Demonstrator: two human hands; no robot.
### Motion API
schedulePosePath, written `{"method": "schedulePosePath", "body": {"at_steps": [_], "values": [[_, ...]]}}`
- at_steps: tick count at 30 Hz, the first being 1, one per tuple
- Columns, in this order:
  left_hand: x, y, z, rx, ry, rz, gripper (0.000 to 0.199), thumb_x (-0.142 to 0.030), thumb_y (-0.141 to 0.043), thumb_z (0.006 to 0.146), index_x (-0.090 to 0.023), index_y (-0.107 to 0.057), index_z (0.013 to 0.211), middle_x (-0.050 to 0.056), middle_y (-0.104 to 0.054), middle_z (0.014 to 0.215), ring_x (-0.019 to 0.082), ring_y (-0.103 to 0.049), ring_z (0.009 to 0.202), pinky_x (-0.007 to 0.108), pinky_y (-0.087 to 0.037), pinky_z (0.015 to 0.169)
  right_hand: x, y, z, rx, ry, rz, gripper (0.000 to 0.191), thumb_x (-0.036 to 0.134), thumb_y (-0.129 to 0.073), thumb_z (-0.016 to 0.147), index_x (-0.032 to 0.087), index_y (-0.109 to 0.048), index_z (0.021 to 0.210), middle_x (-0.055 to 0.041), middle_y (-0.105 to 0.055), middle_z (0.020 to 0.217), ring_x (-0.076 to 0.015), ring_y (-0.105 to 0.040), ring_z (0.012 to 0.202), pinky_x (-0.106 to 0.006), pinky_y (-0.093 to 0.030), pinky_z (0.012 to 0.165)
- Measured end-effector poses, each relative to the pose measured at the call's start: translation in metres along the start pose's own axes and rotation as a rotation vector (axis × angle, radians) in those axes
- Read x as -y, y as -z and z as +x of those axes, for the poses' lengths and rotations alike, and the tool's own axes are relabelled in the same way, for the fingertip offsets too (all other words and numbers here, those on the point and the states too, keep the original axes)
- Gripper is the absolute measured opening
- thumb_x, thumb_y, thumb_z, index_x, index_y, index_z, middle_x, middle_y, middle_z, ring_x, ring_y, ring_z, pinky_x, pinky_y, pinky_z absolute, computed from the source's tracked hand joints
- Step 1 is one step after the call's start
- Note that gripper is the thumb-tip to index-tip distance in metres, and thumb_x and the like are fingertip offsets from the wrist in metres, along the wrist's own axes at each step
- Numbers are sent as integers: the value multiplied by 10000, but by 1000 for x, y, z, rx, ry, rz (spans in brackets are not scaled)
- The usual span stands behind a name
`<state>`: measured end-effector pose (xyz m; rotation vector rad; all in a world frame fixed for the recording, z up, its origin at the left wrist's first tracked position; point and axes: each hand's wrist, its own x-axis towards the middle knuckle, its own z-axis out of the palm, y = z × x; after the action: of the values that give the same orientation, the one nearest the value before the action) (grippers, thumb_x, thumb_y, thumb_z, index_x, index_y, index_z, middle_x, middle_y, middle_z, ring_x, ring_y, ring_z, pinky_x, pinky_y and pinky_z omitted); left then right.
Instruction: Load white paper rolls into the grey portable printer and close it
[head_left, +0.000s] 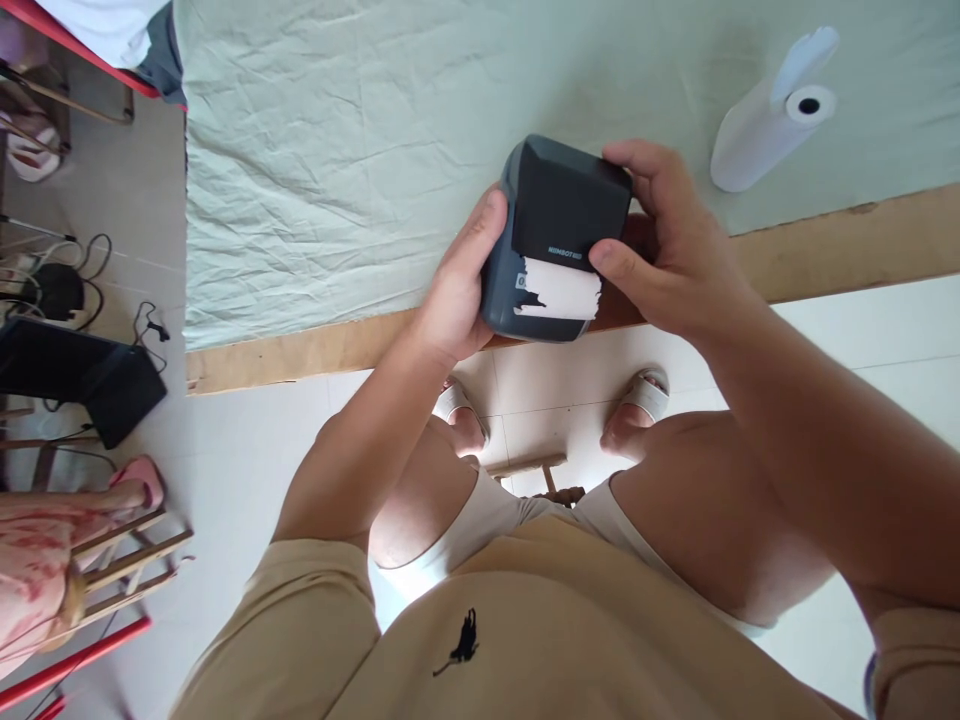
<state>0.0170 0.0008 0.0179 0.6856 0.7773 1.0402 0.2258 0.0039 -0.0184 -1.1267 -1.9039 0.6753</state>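
A dark label printer marked NIIMBOT is held up over the table's front edge between both hands. Torn white paper sticks out of its slot, with a ragged end. My left hand is closed round the printer's left side, thumb along the edge. At the right side, my right hand grips the casing, its thumb by the lettering and a finger at the top corner. The undersides of both grips are hidden.
A roll of white paper with a loose end stands on the green tablecloth at the right. Bare wood shows along the table's edge. Left on the floor are cables, a black laptop-like device and a wooden stool beside another person.
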Motion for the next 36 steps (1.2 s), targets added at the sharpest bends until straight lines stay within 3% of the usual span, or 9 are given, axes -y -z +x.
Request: {"method": "schedulePosePath", "body": {"at_steps": [5,10,13,16,20,24,28,32,36], "values": [[7,4,-1,-135,33,-4,447,-479,-438,1097,-176,-756,1013,74,-834,937,286,-809,1202,401,-672,1019,7,7,0,82,-98,238,676,485,-800,897,403,-532,1512,-61,-596,1545,-312,-708,1281,-567,-604,1172],[10,9,2,-158,-20,9,389,-403,-454,1094,-199,-745,936,27,-810,843,265,-835,1112,373,-686,932,3,11,1,14,-117,139,794,489,-943,742,412,-592,1451,-48,-684,1184,-261,-724,994,-461,-678,839],[8,6,1,-177,-8,35,427,-468,-451,1103,-193,-752,976,54,-818,926,295,-805,1191,410,-660,997,14,11,2,-56,-74,97,679,495,-941,758,376,-629,1348,21,-615,864,-152,-600,661,-344,-567,574],[6,2,0,-200,15,66,462,-533,-485,1088,-174,-765,1014,98,-822,997,320,-777,1207,428,-633,1030,36,10,5,-250,-40,133,365,545,-784,938,327,-624,1183,20,-655,969,-105,-625,598,-302,-517,496],[7,2,-1,-158,23,40,503,-564,-445,1098,-187,-773,1047,86,-824,1037,278,-785,1102,418,-630,1001,56,9,15,-445,-33,8,217,468,-703,988,286,-586,995,-20,-673,1129,-186,-767,876,-323,-544,564],[7,4,-3,-124,32,54,496,-560,-423,1109,-201,-744,995,44,-745,873,185,-709,779,336,-597,752,63,8,27,-163,-73,-450,86,318,-719,887,265,-660,920,1,-710,821,-183,-628,690,-367,-457,666],[5,3,-4,-137,-4,98,484,-493,-419,1134,-196,-685,859,2,-601,702,110,-583,619,250,-500,623,74,7,36,86,-192,-727,116,329,-715,874,279,-739,976,-9,-732,802,-215,-617,702,-347,-301,635],[5,2,-4,-183,17,121,471,-514,-479,1117,-201,-662,816,-18,-547,645,93,-565,565,231,-497,593,84,12,37,207,-275,-665,285,272,-762,846,313,-740,1127,-12,-755,843,-250,-650,741,-375,-374,642],[7,4,-4,-216,21,111,486,-620,-545,1065,-209,-661,832,-2,-584,663,166,-732,746,284,-633,751,84,38,26,67,-210,-406,430,335,-834,814,346,-713,1226,-2,-793,1104,-181,-650,690,-388,-513,683]]}}
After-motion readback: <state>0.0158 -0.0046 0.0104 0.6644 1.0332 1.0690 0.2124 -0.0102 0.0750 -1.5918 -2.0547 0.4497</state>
